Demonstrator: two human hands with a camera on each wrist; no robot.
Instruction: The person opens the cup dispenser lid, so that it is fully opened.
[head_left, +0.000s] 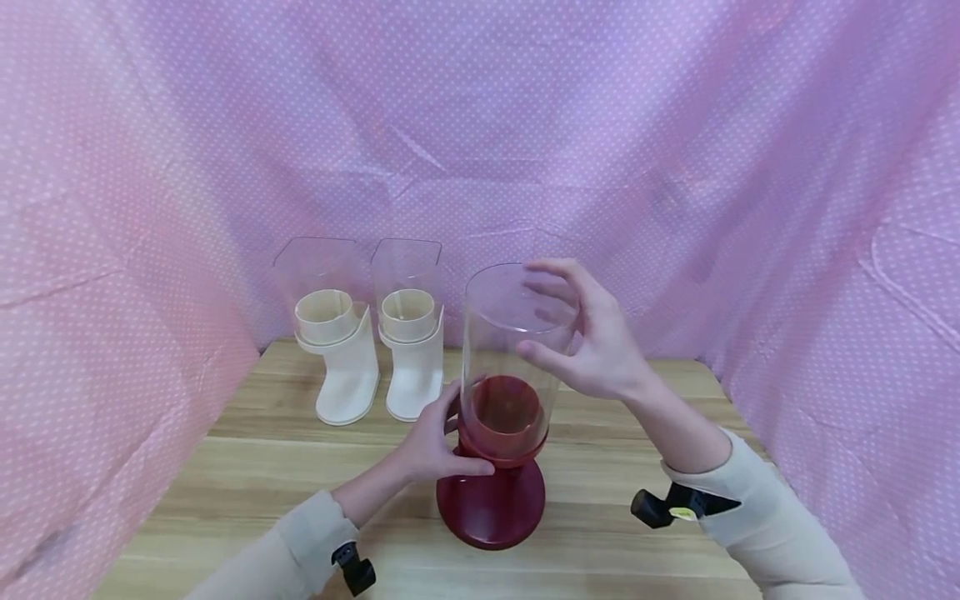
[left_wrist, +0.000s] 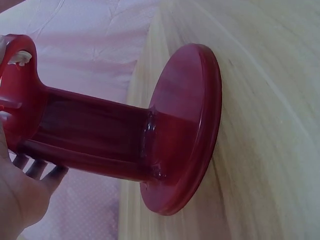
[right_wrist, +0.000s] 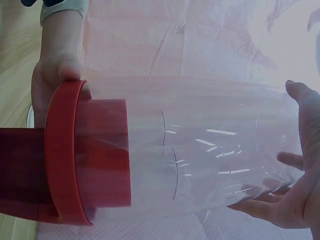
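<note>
Your left hand (head_left: 431,446) gripped the red stand (head_left: 495,510) and your right hand (head_left: 597,350) grasped the clear cylinder (head_left: 497,350) atop it — probably light, stiff and slippery, best held around its upper wall.

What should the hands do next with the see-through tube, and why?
Perhaps the right hand should gently press the clear tube down: it surrounds the red inner cup, and the left hand holds the red stand, but I can't tell whether the tube is fully seated.
</note>
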